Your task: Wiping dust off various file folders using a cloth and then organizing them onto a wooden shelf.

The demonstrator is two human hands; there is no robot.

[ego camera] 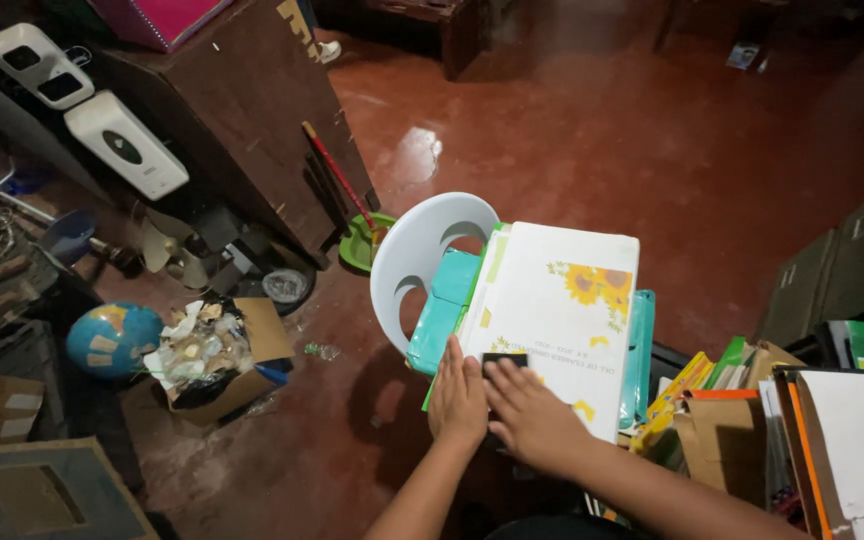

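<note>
White folder (562, 310) is lying on teal files (447, 312) stacked on the white chair (417, 255), both hands pressing flat at its near edge: right hand (530, 415) is lying fingers-extended against the small black tab (504, 359), left hand (458, 398) is resting flat alongside, neither one gripping.

Two hands are counted, the left hand (458, 398) and the right hand (529, 412). One white plastic chair (414, 250) is seen, with one white sunflower-printed folder (557, 310) and one small black block (503, 361) on it. One globe (112, 338), one cardboard box of scraps (227, 362), one green dustpan (361, 243) and two white wall dispensers (124, 145) are counted.
</note>
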